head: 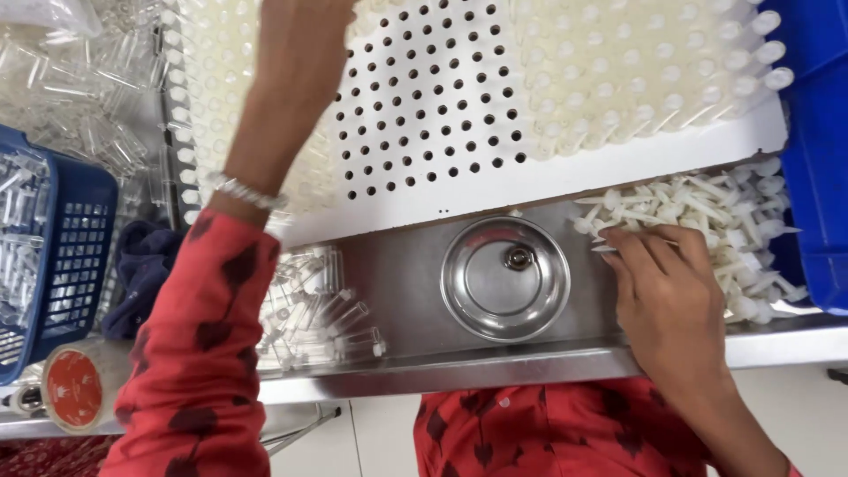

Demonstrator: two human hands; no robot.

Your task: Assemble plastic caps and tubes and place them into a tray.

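The left hand (305, 26) reaches up over the perforated white tray (424, 106); I cannot tell its grasp. Mid-loading, seemingly. The right hand (667, 291), fingers curled, gathers white plastic pieces (707, 212) beside the steel dish (505, 278); seating 1 needs aligning with a hole.

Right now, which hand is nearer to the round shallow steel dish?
The right hand, resting just beside the round shallow steel dish on white plastic pieces. The left hand is raised far off, out of view.

**Bright, even light with glare on the steel**

You are working under strong, even overhead light. The round polished steel bowl (505, 279) throws soft glare, and the white perforated plastic tray (424, 97) nearly washes out. Shadows stay faint. Your left hand (305, 40) blurs slightly; edges bend outward.
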